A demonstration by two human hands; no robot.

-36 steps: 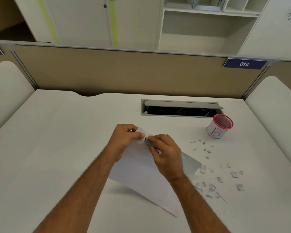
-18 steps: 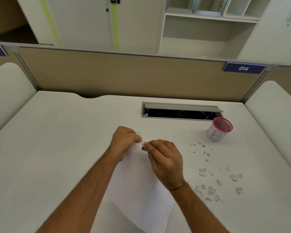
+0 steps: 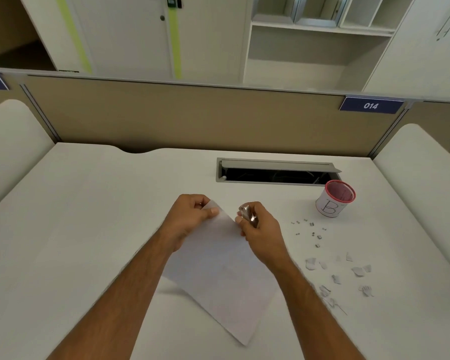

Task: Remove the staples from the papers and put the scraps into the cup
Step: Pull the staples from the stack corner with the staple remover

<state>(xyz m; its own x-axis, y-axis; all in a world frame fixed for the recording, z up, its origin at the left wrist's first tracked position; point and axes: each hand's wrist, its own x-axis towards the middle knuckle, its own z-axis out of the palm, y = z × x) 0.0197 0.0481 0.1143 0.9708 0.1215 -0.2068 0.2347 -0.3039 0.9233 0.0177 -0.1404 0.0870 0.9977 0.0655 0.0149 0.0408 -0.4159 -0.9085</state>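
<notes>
Right of my hands, loose staples (image 3: 309,231) and paper scraps (image 3: 335,274) litter the desk (image 3: 89,216), cup (image 3: 335,198) farther back. My left hand (image 3: 190,219) pinches the paper (image 3: 218,263) corner; my right hand (image 3: 257,229), gripping the staple remover (image 3: 247,214), has pulled away from it.

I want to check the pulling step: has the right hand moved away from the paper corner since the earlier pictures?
Yes. The right hand, holding the metal tool, has drawn rightward toward the cup, leaving a gap from the paper corner the left hand pinches.
</notes>
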